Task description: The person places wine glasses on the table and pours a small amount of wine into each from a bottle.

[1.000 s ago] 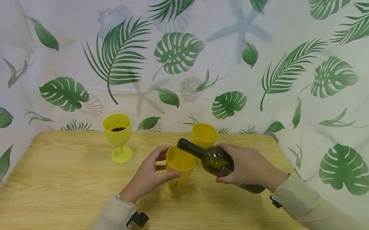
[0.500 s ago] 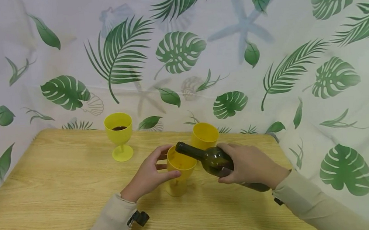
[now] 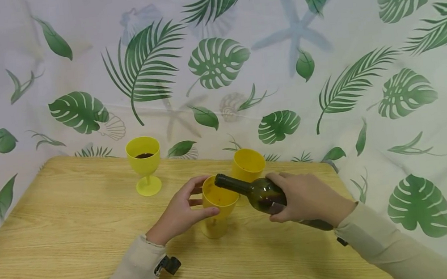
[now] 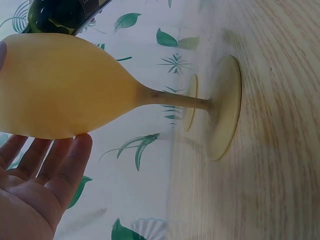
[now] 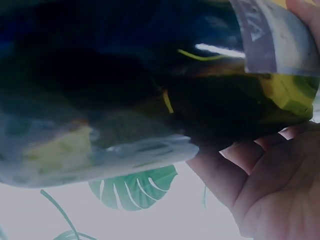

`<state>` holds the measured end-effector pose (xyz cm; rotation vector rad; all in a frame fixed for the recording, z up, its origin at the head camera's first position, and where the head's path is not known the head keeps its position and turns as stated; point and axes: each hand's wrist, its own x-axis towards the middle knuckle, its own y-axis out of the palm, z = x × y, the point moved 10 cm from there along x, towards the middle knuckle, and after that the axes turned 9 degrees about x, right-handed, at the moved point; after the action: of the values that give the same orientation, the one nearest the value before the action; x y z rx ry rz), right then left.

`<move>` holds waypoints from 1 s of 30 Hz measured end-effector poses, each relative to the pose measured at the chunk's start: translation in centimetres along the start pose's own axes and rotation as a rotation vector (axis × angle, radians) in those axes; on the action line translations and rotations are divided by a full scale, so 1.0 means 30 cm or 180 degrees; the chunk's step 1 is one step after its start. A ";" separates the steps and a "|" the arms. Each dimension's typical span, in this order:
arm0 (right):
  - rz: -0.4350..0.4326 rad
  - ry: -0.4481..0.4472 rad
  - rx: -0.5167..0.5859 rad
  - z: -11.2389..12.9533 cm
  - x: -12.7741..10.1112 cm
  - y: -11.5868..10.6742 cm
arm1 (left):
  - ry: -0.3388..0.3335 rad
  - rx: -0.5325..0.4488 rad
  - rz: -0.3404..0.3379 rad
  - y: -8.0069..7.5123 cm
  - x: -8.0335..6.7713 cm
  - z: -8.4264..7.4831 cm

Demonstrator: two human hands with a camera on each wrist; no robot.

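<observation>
My left hand (image 3: 180, 215) grips the bowl of a yellow goblet (image 3: 225, 210), thumb on the near side and fingers on the far side. In the left wrist view the goblet's base (image 4: 226, 107) is at the wooden tabletop and its stem is upright from it. My right hand (image 3: 312, 200) holds a dark green wine bottle (image 3: 267, 196) round its body, tilted with the neck pointing left. The bottle's mouth (image 3: 220, 180) is over the goblet's opening. In the right wrist view, the bottle (image 5: 125, 100) fills much of the picture and its label partly shows. No liquid stream shows.
A second yellow goblet (image 3: 248, 161) stands just behind the gripped one, partly covered by the bottle. At the back left is another yellow goblet (image 3: 144, 160) with dark liquid inside. A leaf-patterned white curtain (image 3: 220, 104) hangs behind the wooden table (image 3: 76, 243).
The right hand and the bottle's base end have shifted slightly to the right, while the mouth stays over the goblet. The left hand keeps its grip on the goblet.
</observation>
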<state>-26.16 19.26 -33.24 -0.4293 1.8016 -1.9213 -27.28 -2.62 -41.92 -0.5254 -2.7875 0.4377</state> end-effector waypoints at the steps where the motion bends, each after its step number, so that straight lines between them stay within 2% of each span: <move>1: 0.0014 0.0005 0.0003 0.001 0.000 -0.003 | 0.0007 0.0007 -0.0002 -0.001 0.000 0.000; 11: 0.0070 -0.0012 -0.0116 -0.002 0.003 -0.012 | 0.0100 0.0124 0.0005 0.000 -0.002 -0.008; 30: 0.0230 0.0033 -0.0133 0.005 -0.002 -0.031 | 0.0075 0.0126 0.0008 0.003 0.001 -0.007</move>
<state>-26.14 19.19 -32.29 -0.3638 1.8412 -1.8434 -27.22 -2.48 -41.76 -0.5216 -2.7499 0.4830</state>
